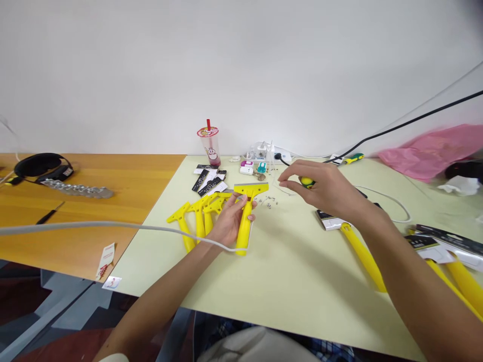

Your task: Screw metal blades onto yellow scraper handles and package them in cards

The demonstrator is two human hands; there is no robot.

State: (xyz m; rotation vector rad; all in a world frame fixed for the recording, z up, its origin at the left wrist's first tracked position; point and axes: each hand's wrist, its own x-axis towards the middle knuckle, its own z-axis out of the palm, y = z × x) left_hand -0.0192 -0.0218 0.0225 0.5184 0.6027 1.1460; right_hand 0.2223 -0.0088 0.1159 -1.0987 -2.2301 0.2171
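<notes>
Dead centre now, gripping a yellow plastic T-headed scraper (245, 229) between thumb and fingers of the left hand (227, 221). At nine o'clock, seeing more yellow T-headed scrapers (199, 221) on the pale green tabletop (294, 296). Over at two, hovering with the right hand (327, 187), curled round a yellow-and-green handle (307, 182), thumb-tip close to forefinger; cannot tell whether pinching anything there. Spotting small silvery metal pieces (269, 205), also at two, nearer the scraper. Then passing, at eleven, black-and-white printed cards (210, 186) and a clear plastic cup (212, 150) with a red straw (208, 124).
</notes>
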